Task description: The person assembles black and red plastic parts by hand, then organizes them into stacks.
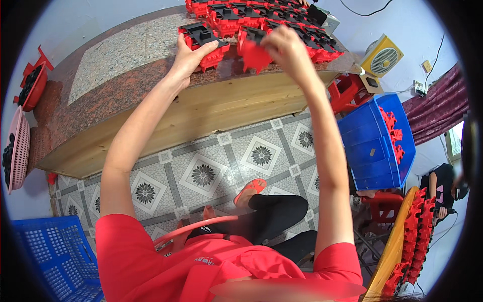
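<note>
At the front edge of the stone-topped counter (108, 108), my left hand (187, 63) grips a blocky plastic part (210, 58) with a red body and black top. Its thumb lies over the black top and the fingers go round the left side. Just to the right, my right hand (286, 48) pinches a second red-and-black plastic part (255, 56), tilted and smeared by motion. The fingertips of that hand are partly hidden. Behind both hands, several rows of the same parts (246, 11) stand close together on the counter.
A red basin (36, 88) and a pink basket (20, 156) with black pieces are at the left. A blue crate (55, 256) sits lower left. On the right are a yellow fan (385, 59), a blue bin (372, 146) with red parts, and another person (437, 194) beside a wooden table (390, 246).
</note>
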`<state>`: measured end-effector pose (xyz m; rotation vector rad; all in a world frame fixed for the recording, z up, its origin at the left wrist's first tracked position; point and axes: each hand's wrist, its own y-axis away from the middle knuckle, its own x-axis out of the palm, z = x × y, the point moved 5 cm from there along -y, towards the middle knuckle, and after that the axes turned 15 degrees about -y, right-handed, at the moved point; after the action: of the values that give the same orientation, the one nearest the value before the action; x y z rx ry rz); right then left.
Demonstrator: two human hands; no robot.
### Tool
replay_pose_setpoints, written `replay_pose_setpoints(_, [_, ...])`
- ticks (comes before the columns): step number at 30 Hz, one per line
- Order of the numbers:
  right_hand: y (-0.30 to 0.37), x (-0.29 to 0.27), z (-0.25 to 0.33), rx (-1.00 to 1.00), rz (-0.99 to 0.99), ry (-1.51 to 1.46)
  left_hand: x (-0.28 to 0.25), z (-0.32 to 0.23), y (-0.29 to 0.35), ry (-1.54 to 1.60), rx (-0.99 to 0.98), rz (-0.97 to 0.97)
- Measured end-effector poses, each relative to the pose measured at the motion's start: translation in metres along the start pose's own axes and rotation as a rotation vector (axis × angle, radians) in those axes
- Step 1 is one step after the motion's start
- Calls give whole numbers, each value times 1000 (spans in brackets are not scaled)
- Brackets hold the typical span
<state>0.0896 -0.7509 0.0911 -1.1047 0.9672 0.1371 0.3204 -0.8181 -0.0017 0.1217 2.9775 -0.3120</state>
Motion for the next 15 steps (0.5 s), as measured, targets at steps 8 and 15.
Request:
replay_pose_setpoints(8, [28,43,-2,63,-104,146,16,-10,-7,-63,-18,90])
replay_pose_setpoints(15, [56,-7,-18,104,-235,188,76,-10,-18,79,-85,43])
